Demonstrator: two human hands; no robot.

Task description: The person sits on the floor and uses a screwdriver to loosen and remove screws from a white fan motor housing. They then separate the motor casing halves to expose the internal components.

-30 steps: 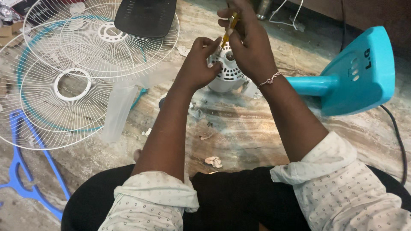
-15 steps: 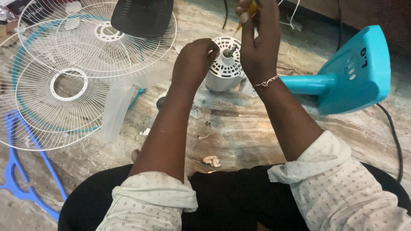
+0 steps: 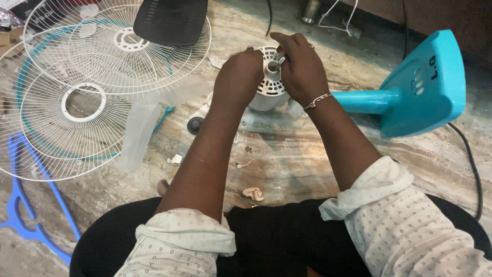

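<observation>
Hands are meeting over the white fan motor (image 3: 267,84), which is standing on the stone floor (image 3: 287,164) just ahead of the person's knees, w/ its vented face and its short metal shaft (image 3: 279,62) pointing up toward the camera. The left hand (image 3: 238,77) is closing round the motor's left side – fingers curled over the rim, so it's holding the housing, though the fingertips are hidden behind the hand. The right hand (image 3: 302,66) is sitting over the top right of the motor, fingers pinching in near the shaft; whether it's gripping the shaft itself or some small part on it, can't tell, since the fingers are covering that spot. Key relation: the shaft is running roughly straight up out of the motor's middle, between the two hands, and the right hand is the nearer one to it – the left is only bracing from the side. A thin bracelet (image 3: 318,100) is hanging at the right wrist. The blue fan stand (image 3: 410,87) is lying just beside the motor to the right, its neck pointing at it. To the left, well apart, white wire guards (image 3: 77,102) are lying flat w/ a dark cover (image 3: 169,20) resting on the top one, and a clear blade (image 3: 137,131) is lying near them.
</observation>
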